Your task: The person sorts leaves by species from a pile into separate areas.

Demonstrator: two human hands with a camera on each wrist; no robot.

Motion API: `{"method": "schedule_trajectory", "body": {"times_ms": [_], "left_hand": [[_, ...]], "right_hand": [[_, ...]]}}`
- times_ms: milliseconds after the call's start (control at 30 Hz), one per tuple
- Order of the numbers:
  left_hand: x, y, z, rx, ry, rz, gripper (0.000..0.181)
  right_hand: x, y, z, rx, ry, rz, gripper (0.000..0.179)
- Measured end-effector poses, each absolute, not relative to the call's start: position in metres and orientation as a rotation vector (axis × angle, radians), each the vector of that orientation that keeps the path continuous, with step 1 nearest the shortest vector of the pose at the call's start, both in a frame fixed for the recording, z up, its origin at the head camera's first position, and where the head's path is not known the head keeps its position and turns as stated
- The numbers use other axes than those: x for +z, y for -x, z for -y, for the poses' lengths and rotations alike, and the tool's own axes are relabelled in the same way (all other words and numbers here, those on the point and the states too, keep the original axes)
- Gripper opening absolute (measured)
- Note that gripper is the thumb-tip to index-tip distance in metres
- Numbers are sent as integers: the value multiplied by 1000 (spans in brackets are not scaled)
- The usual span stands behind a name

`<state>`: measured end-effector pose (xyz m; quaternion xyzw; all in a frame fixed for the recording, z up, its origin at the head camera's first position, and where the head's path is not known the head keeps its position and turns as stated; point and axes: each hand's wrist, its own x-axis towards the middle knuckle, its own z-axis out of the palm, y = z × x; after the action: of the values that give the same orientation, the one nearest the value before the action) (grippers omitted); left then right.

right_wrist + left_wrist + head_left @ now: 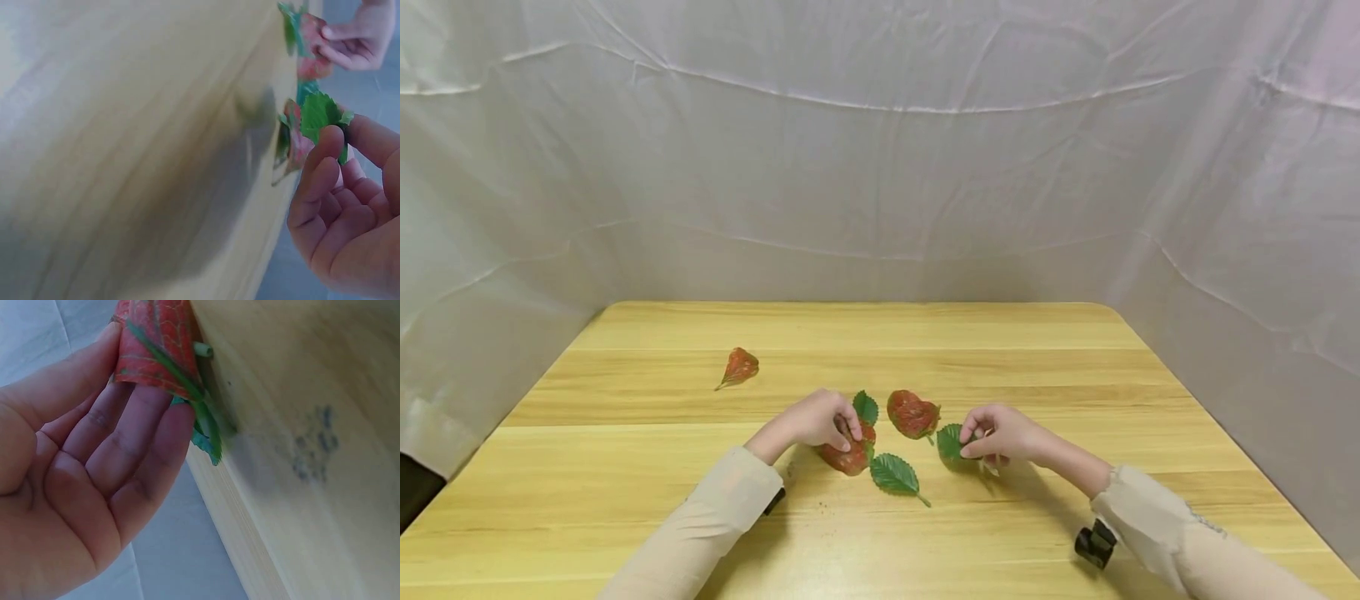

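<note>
Grey-white sheeting (880, 175): hung creased behind the table (625, 500) and at both sides.
Table: pale wood with yellowish grain, carrying the leaves.
Cream sleeves (722, 504): one on each forearm, both reaching in from the near edge.
Left hand (818, 419): low over the table, left of centre; its grip pinches a veined red leaf (850, 462) between thumb and fingers.
Right hand (1011, 433): right of centre; its grip pinches a serrated green leaf (949, 442) between thumb and forefinger.
Middle red leaf (913, 414): flat on the table between the hands, slightly beyond them.
Near green leaf (894, 472): just right of the left hand's red leaf, stem pointing to the near right.
Upper green leaf (866, 407): just beyond the left hand's fingers.
Far red leaf (741, 366): well apart at the far left, stem toward the near left.
Dark specks (823, 505): on the wood, nearer than the left hand.
</note>
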<state>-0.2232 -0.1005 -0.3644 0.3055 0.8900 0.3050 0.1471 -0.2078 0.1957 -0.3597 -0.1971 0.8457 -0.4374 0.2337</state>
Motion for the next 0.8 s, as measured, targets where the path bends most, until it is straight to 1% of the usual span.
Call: {"method": "schedule_trajectory", "body": {"times_ms": [233, 533, 800], "left_hand": [[-364, 224, 102, 910, -787, -2527, 11], [-366, 224, 104, 1000, -500, -2438, 13], [-366, 226, 108, 1069, -422, -2350, 17]], "right_hand": [[-354, 215, -204, -1256, 520, -2335, 17], [-354, 228, -212, -1340, 453, -2337, 22], [-360, 241, -213, -1422, 361, -2344, 30]]}}
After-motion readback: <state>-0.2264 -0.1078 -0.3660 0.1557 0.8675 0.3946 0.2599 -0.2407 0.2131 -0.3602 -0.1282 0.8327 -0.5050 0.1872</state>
